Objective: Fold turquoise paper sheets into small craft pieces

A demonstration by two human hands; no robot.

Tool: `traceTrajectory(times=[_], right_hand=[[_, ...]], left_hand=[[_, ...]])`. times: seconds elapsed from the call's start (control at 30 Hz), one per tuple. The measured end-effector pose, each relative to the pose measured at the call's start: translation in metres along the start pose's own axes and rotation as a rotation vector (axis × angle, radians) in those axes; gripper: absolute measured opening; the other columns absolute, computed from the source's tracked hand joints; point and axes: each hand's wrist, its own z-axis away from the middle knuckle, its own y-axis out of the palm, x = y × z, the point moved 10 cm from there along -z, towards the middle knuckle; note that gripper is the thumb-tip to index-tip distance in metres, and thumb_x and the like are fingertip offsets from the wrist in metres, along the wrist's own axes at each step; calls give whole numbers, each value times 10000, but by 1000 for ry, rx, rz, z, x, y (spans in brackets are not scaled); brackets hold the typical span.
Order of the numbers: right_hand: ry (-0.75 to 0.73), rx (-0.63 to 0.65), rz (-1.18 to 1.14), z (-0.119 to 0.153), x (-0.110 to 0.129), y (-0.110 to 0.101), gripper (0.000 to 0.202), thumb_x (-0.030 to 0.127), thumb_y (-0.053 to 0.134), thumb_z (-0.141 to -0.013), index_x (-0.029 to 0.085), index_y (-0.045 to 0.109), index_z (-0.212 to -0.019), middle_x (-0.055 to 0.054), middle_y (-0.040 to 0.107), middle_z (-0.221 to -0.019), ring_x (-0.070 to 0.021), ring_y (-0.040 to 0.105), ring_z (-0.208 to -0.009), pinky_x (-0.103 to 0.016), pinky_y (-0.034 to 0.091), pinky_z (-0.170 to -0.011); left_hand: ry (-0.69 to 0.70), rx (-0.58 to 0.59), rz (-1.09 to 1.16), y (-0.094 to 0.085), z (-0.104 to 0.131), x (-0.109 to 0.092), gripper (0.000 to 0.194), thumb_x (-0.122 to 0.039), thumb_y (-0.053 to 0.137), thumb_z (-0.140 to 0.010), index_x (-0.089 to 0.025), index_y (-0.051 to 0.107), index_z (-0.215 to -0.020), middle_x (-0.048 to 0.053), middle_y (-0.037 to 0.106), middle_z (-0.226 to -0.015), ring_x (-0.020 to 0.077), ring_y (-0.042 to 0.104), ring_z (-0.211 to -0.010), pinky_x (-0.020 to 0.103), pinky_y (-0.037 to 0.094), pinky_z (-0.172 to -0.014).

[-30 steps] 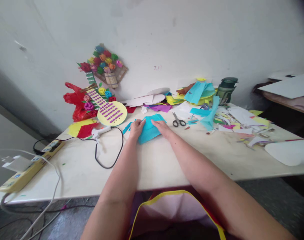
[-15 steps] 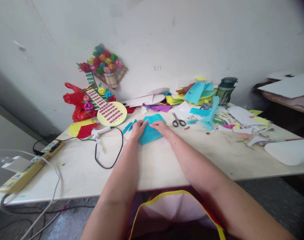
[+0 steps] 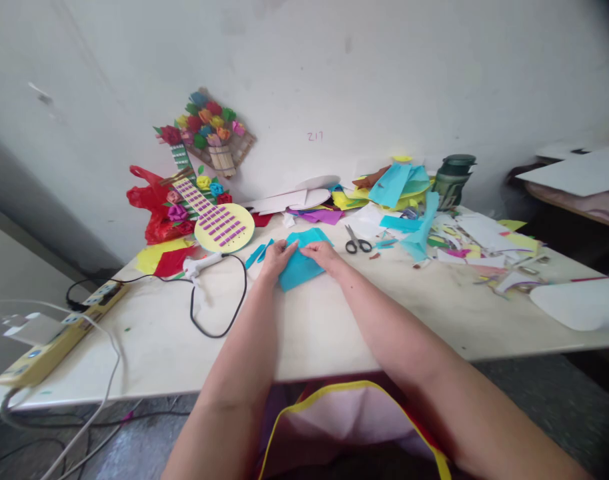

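Note:
My left hand [image 3: 278,260] and my right hand [image 3: 322,256] face each other over a piece of bright blue paper [image 3: 302,273] on the white table. The fingers of both hands are closed in a pinch on the blue paper, thumbs close together near its upper middle. Part of the sheet is covered by the hands. Just left of my left hand lie narrow blue strips [image 3: 255,256]. A pair of black-handled scissors [image 3: 358,243] rests with its blades spread, to the right of the paper and beyond my right hand.
A white glue gun [image 3: 203,263] with a looping black cord lies left, near a yellow power strip [image 3: 59,333]. Behind it lean a paper guitar [image 3: 225,228] and a red bag [image 3: 154,207]. Paper scraps [image 3: 477,243] and a green bottle [image 3: 452,183] occupy the right.
Hardly anything differs: both hands keep their pinch in the same place, and the near edge of the blue paper has shifted very slightly.

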Motion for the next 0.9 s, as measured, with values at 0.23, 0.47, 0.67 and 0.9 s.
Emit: traceTrajectory(times=[0.23, 0.47, 0.67, 0.9], right_hand=[[-7, -1, 16, 2, 6, 1, 339, 475, 613, -627, 174, 485, -538, 56, 340, -519, -86, 274, -549, -252, 214, -535], [-3, -18, 18, 1, 5, -2, 327, 466, 618, -613, 169, 505, -534, 62, 351, -499, -83, 286, -546, -244, 231, -539], [3, -11, 1, 3, 7, -2, 346, 489, 636, -597, 167, 528, -532, 59, 365, -505, -84, 294, -541, -254, 240, -546], [31, -53, -120, 4, 3, -7, 358, 526, 692, -608, 184, 589, -630, 28, 496, -549, -125, 447, -589, -268, 363, -583]], left_hand=[[32, 34, 23, 2, 1, -3, 395, -502, 613, -702, -183, 430, -557, -56, 334, -533, 90, 298, -535, 235, 257, -509], [26, 31, 55, 2, 2, -2, 387, -498, 594, -725, -181, 438, -566, -54, 327, -527, 87, 285, -523, 233, 242, -489], [-28, -33, 74, -4, -1, 5, 465, -523, 578, -731, -186, 361, -494, -51, 264, -494, 86, 248, -512, 243, 204, -474], [-84, -215, 109, -21, -4, 19, 430, -494, 531, -771, -196, 353, -517, -52, 247, -503, 91, 242, -509, 246, 205, -473]])
